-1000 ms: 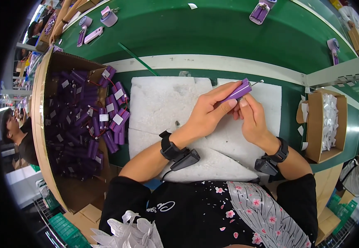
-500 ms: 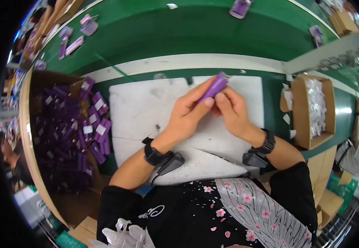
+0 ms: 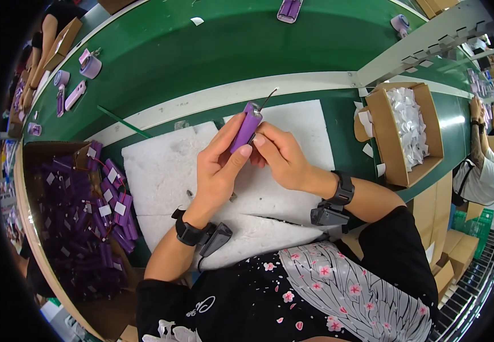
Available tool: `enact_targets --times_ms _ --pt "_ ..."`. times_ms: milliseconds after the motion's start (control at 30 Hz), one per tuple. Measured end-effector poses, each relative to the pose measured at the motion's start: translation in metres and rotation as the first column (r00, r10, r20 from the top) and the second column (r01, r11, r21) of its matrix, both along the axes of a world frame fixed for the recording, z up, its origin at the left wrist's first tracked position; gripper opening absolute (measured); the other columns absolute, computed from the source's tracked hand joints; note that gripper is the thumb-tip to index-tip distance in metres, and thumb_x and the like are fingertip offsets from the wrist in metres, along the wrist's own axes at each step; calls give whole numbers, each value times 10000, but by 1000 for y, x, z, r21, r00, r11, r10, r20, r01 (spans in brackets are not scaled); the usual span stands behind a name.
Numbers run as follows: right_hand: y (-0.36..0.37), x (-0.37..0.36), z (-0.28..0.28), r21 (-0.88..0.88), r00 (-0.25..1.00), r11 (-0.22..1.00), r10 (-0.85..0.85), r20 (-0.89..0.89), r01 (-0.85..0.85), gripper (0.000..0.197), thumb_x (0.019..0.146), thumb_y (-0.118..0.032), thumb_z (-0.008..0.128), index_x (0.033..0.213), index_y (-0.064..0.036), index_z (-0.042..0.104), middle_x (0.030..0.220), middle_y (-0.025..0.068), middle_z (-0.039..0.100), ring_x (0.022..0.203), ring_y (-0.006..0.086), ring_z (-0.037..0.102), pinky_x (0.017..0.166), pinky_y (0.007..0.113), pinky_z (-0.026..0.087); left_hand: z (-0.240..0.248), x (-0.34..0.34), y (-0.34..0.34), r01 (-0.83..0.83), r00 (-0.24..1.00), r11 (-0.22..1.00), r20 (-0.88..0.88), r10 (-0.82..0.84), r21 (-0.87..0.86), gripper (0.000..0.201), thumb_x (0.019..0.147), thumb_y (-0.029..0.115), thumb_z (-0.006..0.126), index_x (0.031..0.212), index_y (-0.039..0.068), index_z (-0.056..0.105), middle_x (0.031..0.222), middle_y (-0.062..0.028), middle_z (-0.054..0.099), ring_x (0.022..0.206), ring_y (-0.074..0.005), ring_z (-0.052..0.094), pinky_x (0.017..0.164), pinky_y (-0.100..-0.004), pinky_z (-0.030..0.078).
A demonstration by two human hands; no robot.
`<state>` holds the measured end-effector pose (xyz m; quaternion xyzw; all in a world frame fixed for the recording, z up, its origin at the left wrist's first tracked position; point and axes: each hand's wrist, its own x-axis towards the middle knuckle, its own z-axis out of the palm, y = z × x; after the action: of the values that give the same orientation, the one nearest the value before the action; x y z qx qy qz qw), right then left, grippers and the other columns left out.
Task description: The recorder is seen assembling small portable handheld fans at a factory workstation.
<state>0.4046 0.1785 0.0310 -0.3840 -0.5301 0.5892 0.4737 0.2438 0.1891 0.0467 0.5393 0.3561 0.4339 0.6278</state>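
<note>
Over the white foam mat (image 3: pixel 167 165) my left hand (image 3: pixel 216 162) grips a purple cylindrical battery (image 3: pixel 247 127) with fingers and thumb. The battery is tilted, its metal end pointing up and away from me. A thin dark wire (image 3: pixel 269 98) sticks out from that end. My right hand (image 3: pixel 284 157) is closed against the battery's right side, thumb and fingers pressed together at its lower part. A small dark bit shows by the right thumb tip, too small to make out. The fingers behind the battery are partly hidden.
At left stands a cardboard box (image 3: pixel 27 199) of purple batteries (image 3: pixel 104 211) with white labels and wires. A smaller carton (image 3: pixel 380 137) of translucent white pieces (image 3: pixel 409 128) is at right. Beyond a pale rail (image 3: pixel 201 97), purple device parts (image 3: pixel 90 67) lie on the green surface (image 3: pixel 161 51).
The view has shifted, moving the scene leftward in the picture. The battery has turned more upright, and its thin wire now shows at the top. Both hands stay on it.
</note>
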Motion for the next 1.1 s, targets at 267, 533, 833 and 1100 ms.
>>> enact_targets --times_ms 267,533,833,1100 --pt "-1 0 -5 -26 996 997 -76 -51 75 201 959 -156 459 878 -13 575 667 33 592 595 80 549 533 257 438 -3 -3 4 16 992 992 -125 -1 122 484 928 63 589 1387 -5 450 1360 -131 499 1099 -167 559 914 -300 470" --pt "-1 10 -7 4 992 997 -80 102 80 209 931 -113 434 785 -6 540 619 38 582 538 80 502 492 230 406 -12 10 6 15 943 977 327 56 -211 505 925 82 596 1397 2 436 1240 -139 590 1067 -177 586 921 -300 469" --pt "-5 119 67 485 394 713 -692 605 507 190 858 -125 500 762 3 604 602 57 573 575 125 522 533 304 423 -41 -1 16 -139 789 910 512 340 -391 442 980 221 424 1368 10 422 1040 -155 630 774 -169 589 670 -290 492" --pt "-24 227 107 273 -235 843 -180 955 464 286 858 -249 564 869 23 648 734 199 639 665 300 612 636 390 463 -37 16 37 -110 851 927 447 274 -359 404 998 273 358 1306 32 462 911 -132 628 629 -129 540 539 -250 441"
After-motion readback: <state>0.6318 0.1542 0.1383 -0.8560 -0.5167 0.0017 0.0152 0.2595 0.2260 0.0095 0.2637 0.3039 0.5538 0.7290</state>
